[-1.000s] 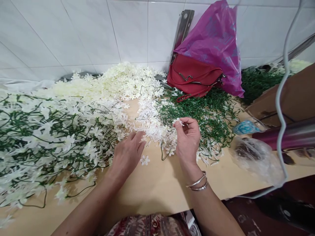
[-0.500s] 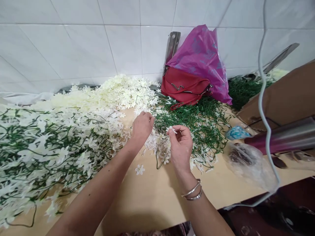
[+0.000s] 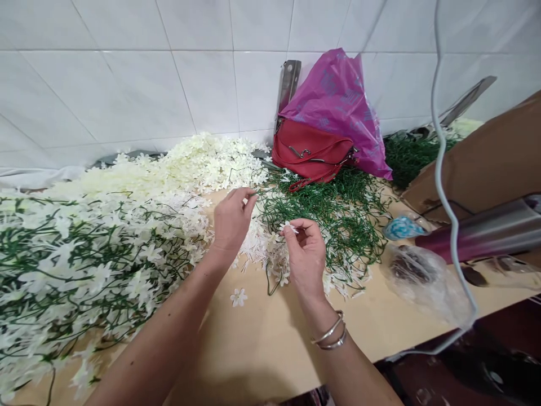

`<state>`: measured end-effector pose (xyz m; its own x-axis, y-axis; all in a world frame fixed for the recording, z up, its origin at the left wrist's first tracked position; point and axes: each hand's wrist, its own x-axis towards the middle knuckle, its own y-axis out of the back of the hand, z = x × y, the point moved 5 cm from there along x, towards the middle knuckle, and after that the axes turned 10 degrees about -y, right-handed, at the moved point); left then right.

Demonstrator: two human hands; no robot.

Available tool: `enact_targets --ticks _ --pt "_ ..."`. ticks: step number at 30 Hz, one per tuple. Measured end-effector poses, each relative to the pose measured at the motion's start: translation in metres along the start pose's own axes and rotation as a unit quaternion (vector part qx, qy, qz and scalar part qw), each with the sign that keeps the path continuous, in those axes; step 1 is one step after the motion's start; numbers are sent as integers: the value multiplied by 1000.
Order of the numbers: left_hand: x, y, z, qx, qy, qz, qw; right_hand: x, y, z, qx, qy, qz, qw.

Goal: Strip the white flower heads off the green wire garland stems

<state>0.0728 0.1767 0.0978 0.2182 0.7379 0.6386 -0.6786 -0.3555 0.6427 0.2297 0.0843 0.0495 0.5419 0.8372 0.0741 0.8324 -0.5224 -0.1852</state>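
My right hand (image 3: 307,254) is closed, pinching a white artificial flower (image 3: 288,228) between thumb and fingers. My left hand (image 3: 233,219) hovers just left of the green stems (image 3: 325,206), thumb and fingertips pressed together; what they grip, if anything, is too small to make out. Below and between the hands lie thin white flower centres (image 3: 256,239) in a loose heap. One single white blossom (image 3: 238,297) lies flat on the table (image 3: 249,344), nearer to me. Pale loose blossoms (image 3: 207,158) are piled at the back.
Finished-looking flowers on green stems (image 3: 84,265) cover the left side. A red handbag (image 3: 313,149) and a purple plastic bag (image 3: 338,93) lean at the wall. Rightward are a clear plastic bag (image 3: 426,279), a cardboard sheet (image 3: 477,155) and a hanging white cable (image 3: 439,141).
My left hand has drawn back slightly to the left, its fingers rising from the heap. My right hand still pinches the flower in nearly the same spot. The view has shifted a little.
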Motion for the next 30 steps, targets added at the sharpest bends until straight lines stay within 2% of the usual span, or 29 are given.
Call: enact_targets --ticks 2,5,9,12,16,19,21,25,28,30 --pt "1 20 6 -62 -28 65 996 -1 0 -1 -1 -2 0 1000" --pt "1 41 15 -97 -43 106 989 -2 -1 0 -3 -5 -3 1000" --pt "-3 56 23 -101 -58 113 987 -1 -1 2 0 -4 -5 1000" --pt "-9 63 25 -130 -59 95 985 0 -1 2 1 -3 -4 1000" --pt "-22 64 21 -192 -14 32 981 -1 -2 2 -3 -4 -7 1000" --pt "-31 61 13 -116 13 3 993 -2 -3 4 -1 -3 -13 1000" --pt "-35 57 6 -119 43 -10 992 -2 -2 6 0 -1 -13 1000" --pt "-40 53 -6 -269 125 17 955 0 -2 10 -7 5 -11 1000" --pt "-38 55 -10 -321 137 46 936 0 -3 12 -2 5 -13 1000" --pt "-38 54 -12 -351 142 45 925 0 -3 11 -8 2 -15 1000"
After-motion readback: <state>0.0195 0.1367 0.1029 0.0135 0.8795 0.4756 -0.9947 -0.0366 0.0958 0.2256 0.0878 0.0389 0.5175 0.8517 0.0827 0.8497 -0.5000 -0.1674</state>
